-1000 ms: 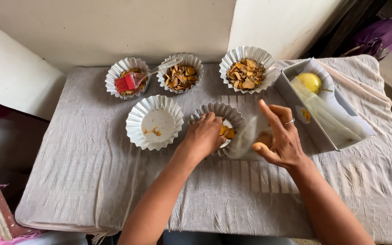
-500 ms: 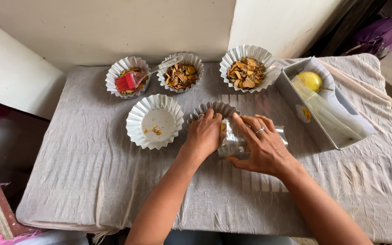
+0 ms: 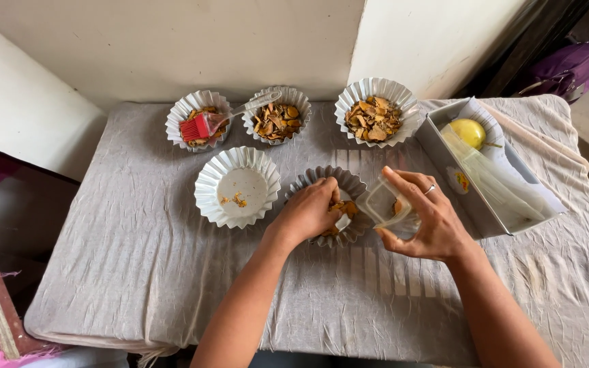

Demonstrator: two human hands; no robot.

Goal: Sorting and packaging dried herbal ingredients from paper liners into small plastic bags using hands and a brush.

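Your L hand (image 3: 308, 212) has fingers curled into the foil cup (image 3: 357, 185), pinching chips (image 3: 346, 206). R hand (image 3: 425, 218) fingers pinch a clear bag (image 3: 380, 202) just beside the cup.

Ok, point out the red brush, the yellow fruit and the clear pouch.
red brush (image 3: 194, 127), head view, on its bristles.
yellow fruit (image 3: 468, 132), head view, on its top.
clear pouch (image 3: 383, 203), head view, on its open flap.
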